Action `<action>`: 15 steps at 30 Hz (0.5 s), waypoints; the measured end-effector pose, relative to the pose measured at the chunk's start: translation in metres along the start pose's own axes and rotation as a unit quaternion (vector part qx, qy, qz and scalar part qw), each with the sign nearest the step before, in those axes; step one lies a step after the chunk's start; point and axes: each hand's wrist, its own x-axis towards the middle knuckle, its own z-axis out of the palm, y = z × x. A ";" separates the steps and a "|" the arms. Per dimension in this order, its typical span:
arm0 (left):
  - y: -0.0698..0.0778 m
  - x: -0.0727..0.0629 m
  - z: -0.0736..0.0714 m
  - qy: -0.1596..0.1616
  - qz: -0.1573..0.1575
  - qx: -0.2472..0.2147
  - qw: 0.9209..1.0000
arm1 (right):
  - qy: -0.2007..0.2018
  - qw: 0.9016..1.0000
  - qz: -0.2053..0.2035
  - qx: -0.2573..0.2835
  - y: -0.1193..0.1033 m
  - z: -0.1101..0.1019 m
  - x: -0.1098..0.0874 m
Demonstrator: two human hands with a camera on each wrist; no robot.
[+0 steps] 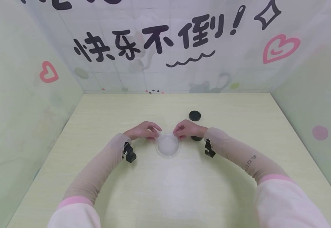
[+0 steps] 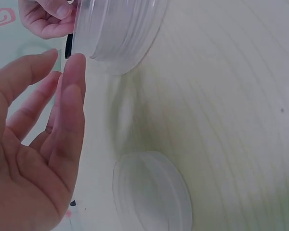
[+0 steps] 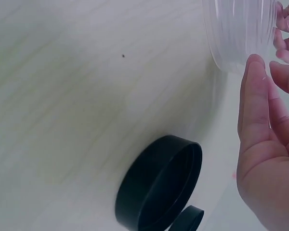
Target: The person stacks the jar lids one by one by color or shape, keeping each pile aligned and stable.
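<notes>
A round clear plastic container (image 1: 168, 145) stands upright on the table between my hands, its upper side ridged. My left hand (image 1: 146, 130) is at its left side, thumb and fingers parted and fingertips right at the rim in the left wrist view. My right hand (image 1: 190, 129) is at the opposite side, its extended index finger (image 3: 255, 96) against the container wall and the thumb slightly apart from it. A shallow, clear round plastic piece (image 2: 151, 192) lies near the left hand. Close to the right hand are two round black lids, the nearer lid (image 1: 196, 138) partly hidden by it.
The farther black lid (image 1: 195, 115) lies beyond my right hand on the pale wooden table (image 1: 171, 190). A printed cloth wall (image 1: 165, 76) rises behind the back edge, with side walls at left and right. Black camera mounts (image 1: 129, 153) hang under my wrists.
</notes>
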 end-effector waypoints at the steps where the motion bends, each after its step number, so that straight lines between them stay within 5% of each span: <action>1: 0.000 -0.001 -0.002 0.002 0.004 -0.001 1.000 | 0.001 1.000 0.000 -0.003 -0.001 -0.001 0.000; 15: -0.004 -0.012 -0.025 0.072 0.011 -0.026 0.997 | 0.014 1.000 -0.021 0.018 -0.031 -0.001 0.026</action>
